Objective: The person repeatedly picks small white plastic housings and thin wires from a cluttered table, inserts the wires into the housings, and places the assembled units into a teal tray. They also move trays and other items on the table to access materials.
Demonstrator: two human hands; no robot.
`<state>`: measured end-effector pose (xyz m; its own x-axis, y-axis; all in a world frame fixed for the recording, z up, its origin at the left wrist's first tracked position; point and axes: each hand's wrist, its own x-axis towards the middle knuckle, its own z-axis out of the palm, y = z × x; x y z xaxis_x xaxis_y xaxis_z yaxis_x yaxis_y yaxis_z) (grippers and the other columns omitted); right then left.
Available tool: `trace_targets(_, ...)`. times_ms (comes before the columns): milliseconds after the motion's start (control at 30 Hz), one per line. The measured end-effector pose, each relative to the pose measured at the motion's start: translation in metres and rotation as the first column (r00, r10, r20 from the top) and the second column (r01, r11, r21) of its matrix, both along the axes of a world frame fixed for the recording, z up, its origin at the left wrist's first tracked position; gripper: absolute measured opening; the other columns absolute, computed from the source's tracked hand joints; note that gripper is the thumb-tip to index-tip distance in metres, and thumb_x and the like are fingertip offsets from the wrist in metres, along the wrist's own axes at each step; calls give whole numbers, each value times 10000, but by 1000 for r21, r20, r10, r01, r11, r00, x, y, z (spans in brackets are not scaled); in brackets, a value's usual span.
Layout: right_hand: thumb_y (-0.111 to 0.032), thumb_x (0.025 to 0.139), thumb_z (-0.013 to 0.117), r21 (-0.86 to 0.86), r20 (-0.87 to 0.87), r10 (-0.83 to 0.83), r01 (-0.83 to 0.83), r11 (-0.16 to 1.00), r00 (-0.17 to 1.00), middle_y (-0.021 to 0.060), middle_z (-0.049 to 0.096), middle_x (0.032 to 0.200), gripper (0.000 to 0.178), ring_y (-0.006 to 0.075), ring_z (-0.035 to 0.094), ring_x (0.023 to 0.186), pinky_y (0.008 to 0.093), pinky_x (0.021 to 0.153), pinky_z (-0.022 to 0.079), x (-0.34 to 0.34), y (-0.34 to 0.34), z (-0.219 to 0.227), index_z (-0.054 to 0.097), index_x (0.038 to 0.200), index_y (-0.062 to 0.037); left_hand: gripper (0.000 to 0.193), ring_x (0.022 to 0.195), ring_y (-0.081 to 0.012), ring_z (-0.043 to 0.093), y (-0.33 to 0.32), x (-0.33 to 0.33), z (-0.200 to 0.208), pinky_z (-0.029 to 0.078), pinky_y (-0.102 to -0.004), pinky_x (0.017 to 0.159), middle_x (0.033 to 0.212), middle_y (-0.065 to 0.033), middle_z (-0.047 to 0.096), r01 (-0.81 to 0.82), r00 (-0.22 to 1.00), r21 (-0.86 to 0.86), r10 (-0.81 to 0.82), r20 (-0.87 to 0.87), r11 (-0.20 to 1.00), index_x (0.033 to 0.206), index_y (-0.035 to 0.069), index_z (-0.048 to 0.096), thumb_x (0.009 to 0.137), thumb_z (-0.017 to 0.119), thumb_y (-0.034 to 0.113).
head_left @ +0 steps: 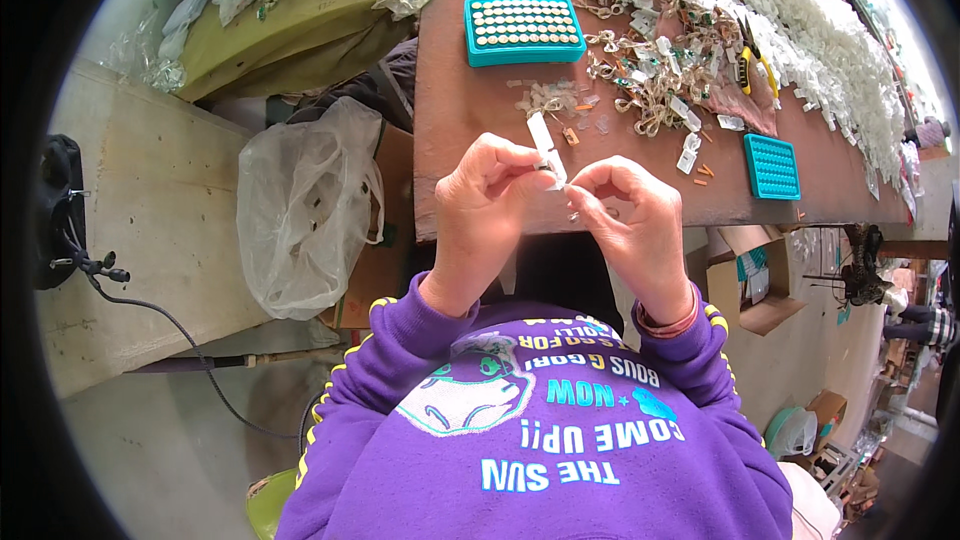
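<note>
My left hand point(485, 190) pinches a small white plastic casing point(541, 132), long and narrow, above the table's front edge. Its upper end sticks out past my thumb and forefinger. Close beside it, my right hand point(637, 215) has thumb and forefinger pressed together at the casing's lower end. What those fingertips grip is too small to make out. Just beyond my hands lie small clear plastic bits point(552, 98) and a little orange-brown piece point(571, 136). Farther off stands a teal tray point(525, 58) with rows of round metallic button-like cells.
A tangle of wired small parts point(650, 80) covers the table's middle, with yellow-handled pliers point(744, 70) beside it. White casings point(840, 75) heap along the far right. A second teal tray point(772, 168) lies at right. A clear plastic bag point(300, 210) hangs left of the table.
</note>
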<state>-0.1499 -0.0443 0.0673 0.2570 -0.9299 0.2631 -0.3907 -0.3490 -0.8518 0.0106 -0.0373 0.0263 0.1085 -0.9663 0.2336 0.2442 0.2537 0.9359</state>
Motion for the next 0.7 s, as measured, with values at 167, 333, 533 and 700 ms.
trace_targets(167, 3, 882, 662, 126, 121, 16, -31, 992, 993, 33, 647, 800, 46, 84, 641, 734, 224, 673, 519, 5, 2, -10, 635, 876, 40, 111, 937, -141, 642, -1, -2, -7, 515, -276, 839, 1002, -103, 662, 144, 943, 78, -113, -314, 986, 1014, 42, 540, 936, 617, 39)
trace_targets(333, -32, 850, 710, 348, 431, -78, -86, 934, 899, 13, 670, 775, 67, 43, 593, 722, 228, 643, 490, 9, 4, -18, 671, 853, 21, 133, 974, -192, 653, -1, -3, -12, 519, -330, 879, 1046, -150, 668, 222, 887, 163, -130, -443, 961, 1042, 61, 512, 983, 577, 162)
trace_targets(533, -57, 855, 723, 363, 396, -93, -62, 930, 914, -2, 673, 787, 71, 36, 593, 750, 213, 664, 490, 16, 4, -28, 691, 849, 7, 146, 995, -200, 644, 3, -8, -16, 511, -354, 903, 1057, -129, 661, 259, 846, 162, -143, -513, 952, 1047, 81, 515, 988, 573, 202)
trace_targets(700, -64, 868, 710, 324, 432, -62, -90, 942, 900, 27, 689, 890, 127, 70, 637, 817, 230, 728, 520, 11, 2, -34, 687, 973, 3, 136, 1019, -216, 639, 1, 1, -25, 506, -375, 920, 1056, -116, 645, 222, 780, 130, -96, -619, 966, 1088, 86, 512, 1008, 529, 194)
